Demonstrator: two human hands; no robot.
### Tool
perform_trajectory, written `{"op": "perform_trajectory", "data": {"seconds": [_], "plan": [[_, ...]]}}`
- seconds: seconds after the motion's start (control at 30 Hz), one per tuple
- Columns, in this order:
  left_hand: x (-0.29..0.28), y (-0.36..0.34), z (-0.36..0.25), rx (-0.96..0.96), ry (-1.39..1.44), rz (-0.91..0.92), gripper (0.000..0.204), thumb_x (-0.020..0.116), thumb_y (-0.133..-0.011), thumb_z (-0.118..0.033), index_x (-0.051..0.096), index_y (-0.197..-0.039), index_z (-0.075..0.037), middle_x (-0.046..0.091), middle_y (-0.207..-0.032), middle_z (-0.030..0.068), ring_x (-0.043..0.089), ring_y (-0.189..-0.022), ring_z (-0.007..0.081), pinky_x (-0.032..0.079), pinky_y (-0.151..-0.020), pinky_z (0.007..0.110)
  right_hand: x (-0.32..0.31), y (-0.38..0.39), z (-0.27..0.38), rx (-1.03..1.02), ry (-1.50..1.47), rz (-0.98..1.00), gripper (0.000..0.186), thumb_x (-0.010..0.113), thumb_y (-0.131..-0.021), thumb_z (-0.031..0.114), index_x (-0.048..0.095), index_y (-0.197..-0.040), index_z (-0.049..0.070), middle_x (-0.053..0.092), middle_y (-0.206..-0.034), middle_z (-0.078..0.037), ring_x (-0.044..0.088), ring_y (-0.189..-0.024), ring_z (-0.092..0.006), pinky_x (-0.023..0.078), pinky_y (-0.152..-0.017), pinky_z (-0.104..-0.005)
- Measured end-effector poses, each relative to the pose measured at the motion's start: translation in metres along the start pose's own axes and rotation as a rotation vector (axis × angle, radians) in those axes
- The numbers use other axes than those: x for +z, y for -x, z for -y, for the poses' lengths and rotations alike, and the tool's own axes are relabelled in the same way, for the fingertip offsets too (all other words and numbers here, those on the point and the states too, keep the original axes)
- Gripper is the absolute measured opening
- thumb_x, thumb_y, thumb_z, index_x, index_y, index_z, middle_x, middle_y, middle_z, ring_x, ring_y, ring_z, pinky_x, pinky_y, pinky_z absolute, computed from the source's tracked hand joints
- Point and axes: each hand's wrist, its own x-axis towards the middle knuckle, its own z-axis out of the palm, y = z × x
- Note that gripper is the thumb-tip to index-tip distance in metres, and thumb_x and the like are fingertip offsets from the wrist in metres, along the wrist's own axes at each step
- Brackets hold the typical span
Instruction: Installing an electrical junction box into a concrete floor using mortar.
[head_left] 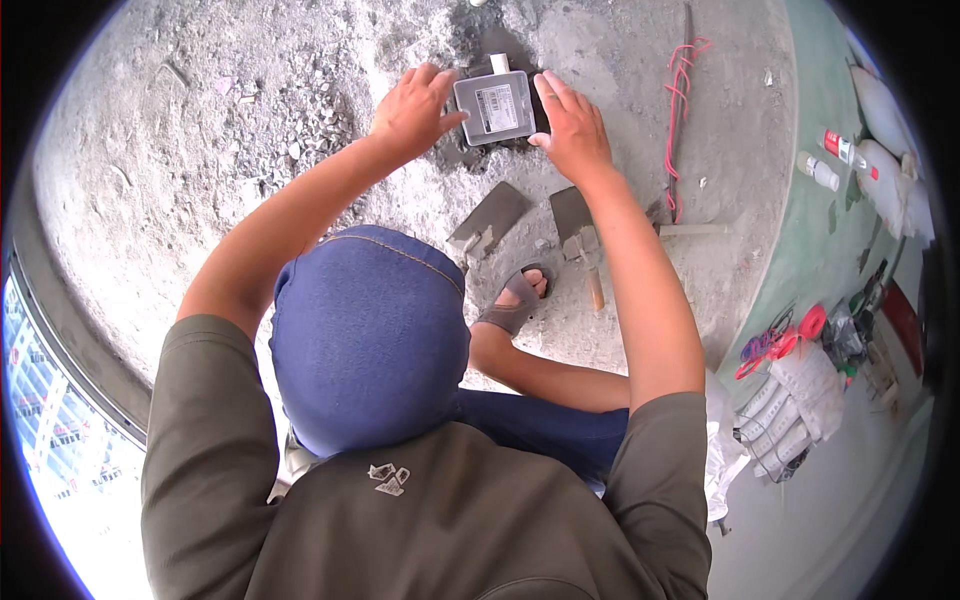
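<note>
A square grey plastic box (463,98) with a printed label on its face sits in a dark patch of the rough concrete floor. From its far edge sticks out a short white pipe stub (499,63). My left hand (410,112) is at the box's left side, fingers apart and thumb near or touching the edge. On the other side, my right hand (572,125) is spread, its fingertips and thumb close to the right edge; contact is unclear. Neither hand grips anything. Nearer to me lie a flat grey trowel (492,214) and a second trowel (573,215) with a wooden handle.
Loose rubble (300,135) is heaped left of the box. To the right lies a rod (684,110) wound with pink string, and a hammer-like tool (695,229). A white bottle (820,171), sacks (885,180) and red cords (785,340) lie farther right. My sandalled foot (515,300) is below the trowels.
</note>
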Motion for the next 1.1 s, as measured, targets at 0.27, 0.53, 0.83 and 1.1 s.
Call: {"op": "perform_trajectory", "data": {"seconds": [0.27, 0.53, 0.83, 1.1], "plan": [[0.026, 0.007, -0.021, 0.121, -0.158, -0.131, 0.097, 0.075, -0.073, -0.054, 0.036, -0.145, -0.002, 0.040, -0.141, 0.0115, 0.041, -0.127, 0.0273, 0.036, -0.105, 0.039, 0.012, -0.022, 0.012, -0.166, 0.162, 0.039, 0.088, 0.082, -0.067, 0.010, 0.039, -0.144, 0.011, 0.041, -0.147, -0.004, 0.048, -0.124, -0.0222, 0.039, -0.103, -0.0381], [0.017, 0.006, -0.022, 0.124, -0.205, -0.065, 0.098, 0.076, -0.073, -0.052, 0.034, -0.148, -0.004, 0.040, -0.142, 0.0092, 0.041, -0.127, 0.0253, 0.036, -0.106, 0.038, 0.011, -0.021, 0.014, -0.108, 0.176, 0.071, 0.091, 0.084, -0.066, 0.014, 0.039, -0.145, 0.012, 0.041, -0.148, -0.003, 0.047, -0.125, -0.0218, 0.038, -0.104, -0.0382], [0.016, 0.006, -0.020, 0.145, -0.194, -0.060, 0.099, 0.076, -0.073, -0.053, 0.033, -0.149, -0.005, 0.042, -0.142, 0.0092, 0.042, -0.126, 0.0246, 0.036, -0.106, 0.038, 0.010, -0.021, 0.018, -0.076, 0.188, 0.102, 0.093, 0.084, -0.065, 0.014, 0.038, -0.146, 0.012, 0.040, -0.149, -0.003, 0.046, -0.126, -0.0210, 0.037, -0.103, -0.0383], [0.015, 0.008, -0.018, 0.145, -0.188, -0.074, 0.100, 0.075, -0.075, -0.055, 0.031, -0.149, -0.004, 0.041, -0.141, 0.0111, 0.041, -0.127, 0.0279, 0.035, -0.108, 0.039, 0.012, -0.021, 0.019, -0.063, 0.229, 0.086, 0.095, 0.084, -0.066, 0.015, 0.035, -0.147, 0.013, 0.038, -0.150, -0.003, 0.043, -0.129, -0.0213, 0.035, -0.106, -0.0383]]}}
